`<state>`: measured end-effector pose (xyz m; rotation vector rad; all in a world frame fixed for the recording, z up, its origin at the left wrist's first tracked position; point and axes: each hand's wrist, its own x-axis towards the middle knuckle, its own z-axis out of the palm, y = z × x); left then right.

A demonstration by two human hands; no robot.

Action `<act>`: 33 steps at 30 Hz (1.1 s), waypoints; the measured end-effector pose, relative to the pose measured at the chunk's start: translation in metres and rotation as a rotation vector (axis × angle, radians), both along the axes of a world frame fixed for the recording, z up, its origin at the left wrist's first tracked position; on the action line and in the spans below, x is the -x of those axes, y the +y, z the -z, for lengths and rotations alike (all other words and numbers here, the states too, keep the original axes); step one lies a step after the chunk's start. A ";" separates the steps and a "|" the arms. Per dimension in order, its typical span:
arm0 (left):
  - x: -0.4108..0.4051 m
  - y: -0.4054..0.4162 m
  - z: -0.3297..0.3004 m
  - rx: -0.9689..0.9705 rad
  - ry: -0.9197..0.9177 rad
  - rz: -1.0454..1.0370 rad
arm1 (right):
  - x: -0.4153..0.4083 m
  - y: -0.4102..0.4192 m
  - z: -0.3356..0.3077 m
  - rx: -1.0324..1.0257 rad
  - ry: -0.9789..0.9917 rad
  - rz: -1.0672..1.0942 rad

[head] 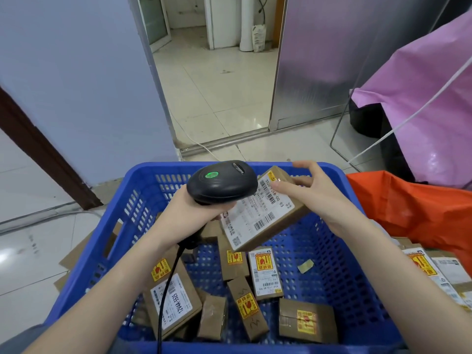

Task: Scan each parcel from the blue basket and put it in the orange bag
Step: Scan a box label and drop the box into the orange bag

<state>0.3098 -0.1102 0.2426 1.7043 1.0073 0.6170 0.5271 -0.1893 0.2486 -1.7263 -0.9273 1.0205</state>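
My left hand (pixel 190 213) grips a black barcode scanner (pixel 222 182) whose green light is lit; its black cable hangs down toward me. My right hand (pixel 307 190) holds a brown cardboard parcel (pixel 263 213) with a white shipping label, tilted above the blue basket (pixel 339 241) right beside the scanner's head. Several brown parcels with yellow-red stickers lie on the basket's floor, among them one labelled box (pixel 176 297). The orange bag (pixel 419 213) is open to the right of the basket.
More labelled parcels (pixel 439 274) lie at the right edge below the orange bag. A pink plastic bag (pixel 421 93) hangs on a wire frame at the far right. Flattened cardboard (pixel 76 254) lies on the tile floor left of the basket. A doorway opens ahead.
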 end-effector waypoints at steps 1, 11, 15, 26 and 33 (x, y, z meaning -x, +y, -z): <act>0.001 -0.001 0.000 0.001 0.000 0.000 | -0.001 0.001 0.002 0.003 -0.015 0.019; 0.002 -0.006 -0.001 -0.056 0.033 0.013 | -0.001 0.003 0.008 0.019 -0.054 0.113; 0.001 -0.006 -0.001 -0.045 0.029 0.024 | -0.001 0.004 0.009 0.025 -0.055 0.122; 0.001 -0.006 0.000 -0.043 0.053 0.092 | -0.005 0.004 0.012 0.028 -0.076 0.100; 0.002 -0.005 -0.001 -0.057 0.076 0.118 | -0.005 0.005 0.011 0.033 -0.083 0.103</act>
